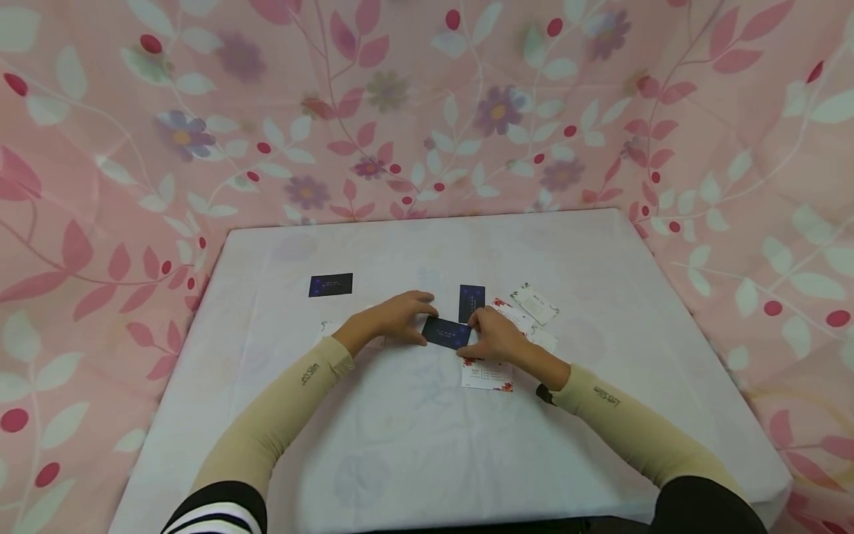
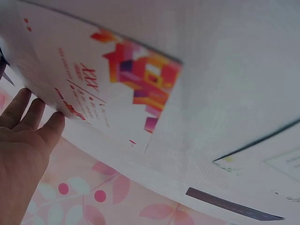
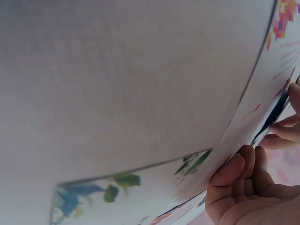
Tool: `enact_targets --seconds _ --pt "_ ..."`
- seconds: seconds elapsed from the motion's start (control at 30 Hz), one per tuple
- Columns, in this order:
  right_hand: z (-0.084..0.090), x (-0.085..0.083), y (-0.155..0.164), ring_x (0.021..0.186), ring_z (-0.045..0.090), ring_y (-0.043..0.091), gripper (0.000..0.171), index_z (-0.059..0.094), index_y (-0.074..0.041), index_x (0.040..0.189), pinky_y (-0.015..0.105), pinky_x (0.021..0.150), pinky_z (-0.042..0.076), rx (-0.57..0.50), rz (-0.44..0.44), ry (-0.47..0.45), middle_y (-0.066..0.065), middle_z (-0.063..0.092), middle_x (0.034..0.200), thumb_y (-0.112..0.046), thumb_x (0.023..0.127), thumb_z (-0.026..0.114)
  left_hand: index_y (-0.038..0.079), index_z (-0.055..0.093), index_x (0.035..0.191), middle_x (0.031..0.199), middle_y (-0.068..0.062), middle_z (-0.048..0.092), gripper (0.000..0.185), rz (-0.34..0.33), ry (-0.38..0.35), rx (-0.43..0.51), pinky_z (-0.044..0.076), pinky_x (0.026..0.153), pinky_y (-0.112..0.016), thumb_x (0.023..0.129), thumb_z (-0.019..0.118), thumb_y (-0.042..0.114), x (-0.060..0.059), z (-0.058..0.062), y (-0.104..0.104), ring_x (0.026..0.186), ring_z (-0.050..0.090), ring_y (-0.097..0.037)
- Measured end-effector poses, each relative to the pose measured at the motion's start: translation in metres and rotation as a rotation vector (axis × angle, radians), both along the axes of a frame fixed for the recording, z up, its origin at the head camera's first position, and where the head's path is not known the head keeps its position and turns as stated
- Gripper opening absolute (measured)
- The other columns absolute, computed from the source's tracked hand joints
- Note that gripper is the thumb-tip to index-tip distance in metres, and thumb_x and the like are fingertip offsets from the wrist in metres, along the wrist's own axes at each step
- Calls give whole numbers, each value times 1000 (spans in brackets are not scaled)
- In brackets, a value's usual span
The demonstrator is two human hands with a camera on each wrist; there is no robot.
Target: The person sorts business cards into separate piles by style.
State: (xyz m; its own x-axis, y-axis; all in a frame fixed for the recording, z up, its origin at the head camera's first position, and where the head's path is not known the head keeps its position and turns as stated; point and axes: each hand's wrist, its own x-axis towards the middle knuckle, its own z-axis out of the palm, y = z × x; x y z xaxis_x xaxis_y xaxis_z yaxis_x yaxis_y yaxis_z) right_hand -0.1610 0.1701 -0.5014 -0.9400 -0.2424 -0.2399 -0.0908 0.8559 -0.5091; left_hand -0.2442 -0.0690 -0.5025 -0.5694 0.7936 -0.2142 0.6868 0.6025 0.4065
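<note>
Beige sleeves (image 1: 313, 386) lettered "Let's Slim", both hands (image 1: 394, 317) pinching dark card (image 1: 445, 332)

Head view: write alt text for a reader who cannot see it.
Two hands, left hand and right hand, hold a dark blue card between them over a white table. Other cards lie nearby, dark blue and white floral ones, and a pink floral cloth hangs behind.

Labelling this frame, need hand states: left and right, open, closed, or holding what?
Left hand: fingers curled, pinching the left end of the dark blue rectangular card.
Right hand: pinching the same card's right end.
</note>
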Motion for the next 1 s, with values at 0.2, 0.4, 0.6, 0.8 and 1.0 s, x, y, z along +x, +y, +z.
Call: enact_targets --seconds 0.2,0.4,0.6,0.8,1.0 --pt "2 1 2 88 53 18 64 60 -3 115 32 78 48 -45 9 34 6 60 102 -43 72 86 9 63 128 146 -11 52 57 -11 34 37 21 119 -58 80 82 32 1 1 0 141 42 -27" --pt "0 2 5 89 52 19 63 58 -5 117 31 78 46 -121 -6 38 6 58 102 -40 73 86 8 66 123 119 -4 69 56 -22 92 125 38 107 -46 76 83 33 1 1 -2 114 60 -20" --pt "-2 4 7 93 57 19 58 56 -6 121 31 80 49 -271 9 88 6 61 105 -26 76 85 4 63 124 116 -6 66 57 7 8 202 46 100 -36 77 83 30 2 5 -7 107 60 -18" --pt "0 2 4 88 57 18 65 56 -4 131 29 76 48 -282 19 129 6 60 100 -22 76 86 1 60 128 118 -9 62 58 33 -57 267 50 89 -31 79 82 24 5 6 -9 100 58 -18" --pt "1 2 0 82 54 16 64 60 -2 128 28 73 46 -266 11 143 6 59 96 -24 75 87 1 60 129 118 -9 60 58 49 -66 263 51 87 -27 80 81 22 7 4 -8 97 58 -15"
